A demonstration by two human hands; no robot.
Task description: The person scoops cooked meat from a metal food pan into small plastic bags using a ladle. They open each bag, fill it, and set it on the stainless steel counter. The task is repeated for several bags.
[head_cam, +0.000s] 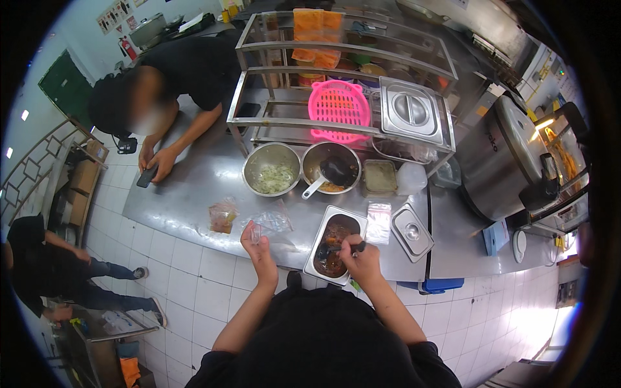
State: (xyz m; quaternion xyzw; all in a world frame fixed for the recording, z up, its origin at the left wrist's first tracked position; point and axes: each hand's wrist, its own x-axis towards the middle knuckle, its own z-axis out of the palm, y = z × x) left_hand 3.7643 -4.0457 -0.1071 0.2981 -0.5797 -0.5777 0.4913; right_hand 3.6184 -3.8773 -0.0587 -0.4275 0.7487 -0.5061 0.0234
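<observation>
My left hand (260, 250) holds a small clear plastic bag (255, 234) up over the counter's front edge. In my right hand (359, 257) is the handle of a black ladle (325, 250), whose bowl rests in dark red-brown sauce (335, 266) inside a rectangular steel pan (314, 233). Right beside the pan lies a stack of clear zip bags (379, 222), then a steel lid (412, 232). Left of the pan are loose clear plastic bags (271, 219) and a bag with reddish-yellow contents (222, 216).
Behind stand a steel bowl of shredded greens (271, 178), another bowl (310, 157) with a black ladle, and a square container (380, 177). A steel rack (301, 125) holds a pink basket (339, 109). A co-worker (194, 72) leans on the counter's left; another person (48, 262) is farther left.
</observation>
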